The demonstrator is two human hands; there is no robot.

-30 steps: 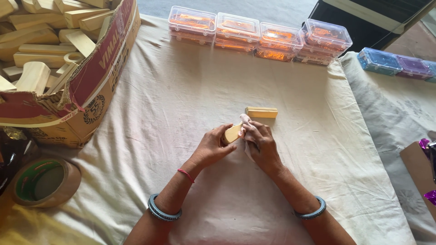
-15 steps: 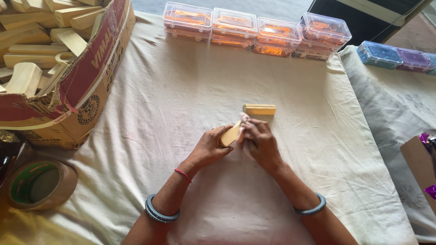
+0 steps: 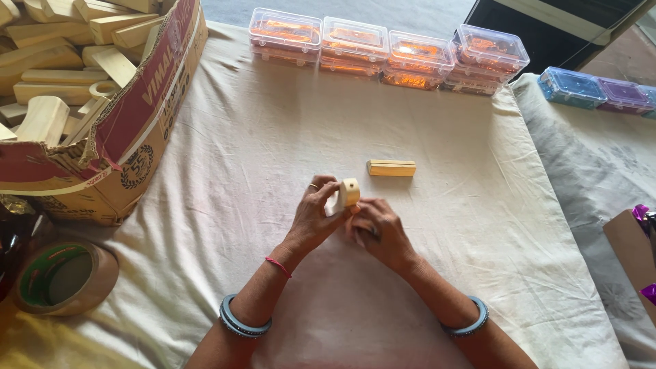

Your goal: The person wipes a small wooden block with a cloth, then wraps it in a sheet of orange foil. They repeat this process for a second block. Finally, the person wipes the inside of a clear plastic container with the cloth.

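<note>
Cloth: a cream sheet (image 3: 239, 150) covers the whole work surface, giving the pieces a soft bed.
Carton: a torn cardboard box (image 3: 130, 137) at the far left, heaped with pale wooden pieces, seemingly stock kept within reach.
Boxes: a row of clear lidded boxes (image 3: 386, 51) with orange contents lines the far edge, away from the hands.
Tape: a brown tape roll (image 3: 65, 277) lies flat at the near left.
Block on cloth: a small wooden block (image 3: 391, 167) rests just beyond the hands.
Left hand (image 3: 316, 217): fingers pinch a short wooden piece (image 3: 349, 192), its end with a hole turned upward.
Right hand (image 3: 379, 231): curled close against the same piece from below; I cannot tell what, if anything, it pinches.
</note>
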